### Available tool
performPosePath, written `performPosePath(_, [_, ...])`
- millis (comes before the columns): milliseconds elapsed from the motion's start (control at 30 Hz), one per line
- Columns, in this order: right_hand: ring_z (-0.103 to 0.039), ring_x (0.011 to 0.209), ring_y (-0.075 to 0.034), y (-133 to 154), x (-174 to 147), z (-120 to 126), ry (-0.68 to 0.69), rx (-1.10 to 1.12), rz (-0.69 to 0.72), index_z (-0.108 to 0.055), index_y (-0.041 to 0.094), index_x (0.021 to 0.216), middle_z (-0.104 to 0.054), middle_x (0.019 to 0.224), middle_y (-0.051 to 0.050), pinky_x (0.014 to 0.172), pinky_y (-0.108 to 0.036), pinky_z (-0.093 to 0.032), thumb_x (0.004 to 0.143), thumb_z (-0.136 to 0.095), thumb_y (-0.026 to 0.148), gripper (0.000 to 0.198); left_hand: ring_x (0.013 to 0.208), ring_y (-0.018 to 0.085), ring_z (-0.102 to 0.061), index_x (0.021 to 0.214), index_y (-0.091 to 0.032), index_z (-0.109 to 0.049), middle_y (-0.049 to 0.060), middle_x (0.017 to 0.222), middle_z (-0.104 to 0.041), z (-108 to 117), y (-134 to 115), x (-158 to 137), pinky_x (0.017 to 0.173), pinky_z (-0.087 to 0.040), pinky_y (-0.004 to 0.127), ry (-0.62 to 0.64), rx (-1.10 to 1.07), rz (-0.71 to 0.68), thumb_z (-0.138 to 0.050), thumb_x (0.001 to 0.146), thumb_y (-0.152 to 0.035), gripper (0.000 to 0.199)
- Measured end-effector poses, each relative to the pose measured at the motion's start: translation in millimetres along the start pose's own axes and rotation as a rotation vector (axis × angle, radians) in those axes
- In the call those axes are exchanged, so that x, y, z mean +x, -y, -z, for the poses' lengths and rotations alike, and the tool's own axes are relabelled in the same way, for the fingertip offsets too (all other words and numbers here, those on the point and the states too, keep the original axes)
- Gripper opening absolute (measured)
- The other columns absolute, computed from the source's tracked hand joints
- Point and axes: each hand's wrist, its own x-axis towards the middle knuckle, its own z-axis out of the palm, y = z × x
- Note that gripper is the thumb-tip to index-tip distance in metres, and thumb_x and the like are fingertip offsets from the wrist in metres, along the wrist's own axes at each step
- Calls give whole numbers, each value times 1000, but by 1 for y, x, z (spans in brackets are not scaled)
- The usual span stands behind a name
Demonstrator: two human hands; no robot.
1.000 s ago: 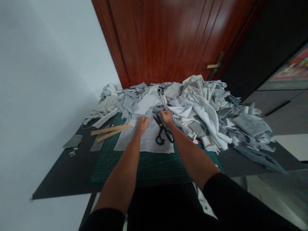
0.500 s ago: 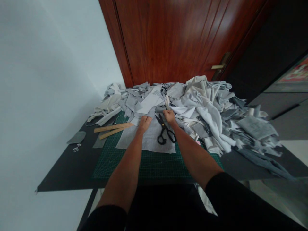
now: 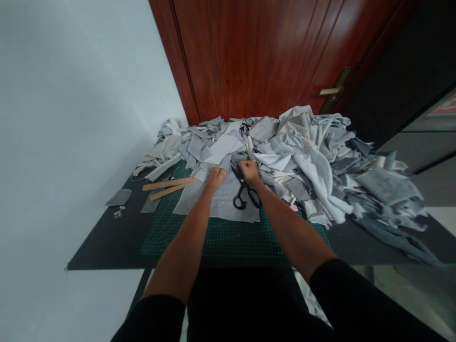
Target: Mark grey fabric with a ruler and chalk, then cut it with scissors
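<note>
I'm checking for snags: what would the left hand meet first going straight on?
Ahead of the left hand, most likely the loose grey scraps beside the white piece; depth is unclear, so which layer comes first is uncertain.

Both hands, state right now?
Left hand: on the gray cloth; open or closed, can't tell.
Right hand: curled closed beside black scissors; contents, if any, hidden.

- A black left sleeve (image 3: 153, 318) and a black right sleeve (image 3: 356, 294) are worn, both ended near the elbow.
- The left hand (image 3: 216, 178) and right hand (image 3: 250, 171) are seen bare.
- Black clothing (image 3: 249, 304) is worn between the sleeves.
</note>
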Motion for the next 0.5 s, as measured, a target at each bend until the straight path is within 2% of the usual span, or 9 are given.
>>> performPosePath(133, [-45,58,-15,7,-12,-3,57,-88,24,-41,25,52,-36,51,4,60,-26,-35,87,-53,26,37,108,24,-69,130,-17,-64,11,129,-66,4,-2,-7,92,-61,44,-12,-86,88,-66,102,-37,35])
performPosePath(267, [-52,68,-18,8,-29,-3,90,-183,49,-55,22,70,-55,67,1,71,-28,-43,81,-62,23,13,99,21,-70,126,-16,-65,9,121,-68,6,-4,-12,85,-62,40,-93,-212,149,-67,102,-39,34])
performPosePath(300, [-54,71,-18,8,-34,-2,102,-201,63,-58,21,77,-59,75,-1,74,-29,-45,79,-64,22,6,92,19,-69,120,-15,-66,8,113,-69,7,-5,-12,81,-62,37,-125,-245,158,-66,103,-40,30])
performPosePath(367, [-57,80,-19,6,-44,2,131,-223,94,-61,19,93,-64,93,-5,80,-30,-48,77,-65,21,17,72,14,-63,94,-15,-67,2,86,-66,9,-7,-13,68,-56,29,-193,-305,167,-56,107,-36,27])
performPosePath(433, [-60,91,-20,4,-54,7,153,-245,136,-60,17,108,-63,109,-9,86,-32,-50,77,-65,21,31,57,12,-50,65,-18,-53,-1,61,-49,13,-11,-13,57,-46,25,-255,-354,163,-38,108,-26,46])
performPosePath(500, [-60,100,-23,3,-63,11,138,-307,175,-58,16,117,-61,117,-12,92,-35,-51,80,-63,21,38,51,13,-40,54,-22,-34,-1,52,-35,17,-15,-14,53,-38,27,-295,-383,151,-27,101,-18,47])
